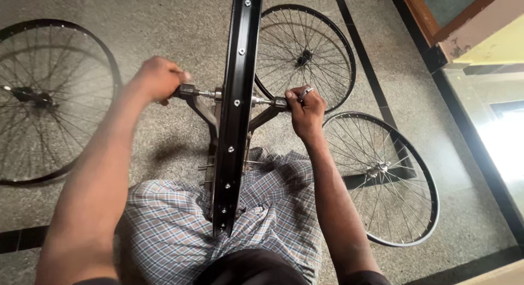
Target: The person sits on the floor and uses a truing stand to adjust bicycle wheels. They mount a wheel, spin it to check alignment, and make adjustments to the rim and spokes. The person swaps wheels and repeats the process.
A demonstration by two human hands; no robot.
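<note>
A person sits on a speckled stone floor [180, 23], looking down at a black bicycle rim [236, 99] that stands upright, edge-on, between the knees in a metal stand [202, 111]. The rim runs straight away from the viewer, its spoke holes showing along the inner face. The left hand [158, 78] is clenched around the left end of the axle [204, 93], where it sits in the stand's arm. The right hand [307, 108] grips a small silver tool [305, 92] at the right end of the axle, fingers closed tightly on it. A checked cloth [267, 208] covers the lap beneath the rim. Three finished spoked wheels lie flat on the floor: one at far left [54, 99], one behind the rim [305, 50], one at right [382, 176]. To do this well, it seems wise to hold the left end firm while the right turns, keeping the axle level in both arms so the rim stands centred, and to tighten evenly rather than forcing one side.
</note>
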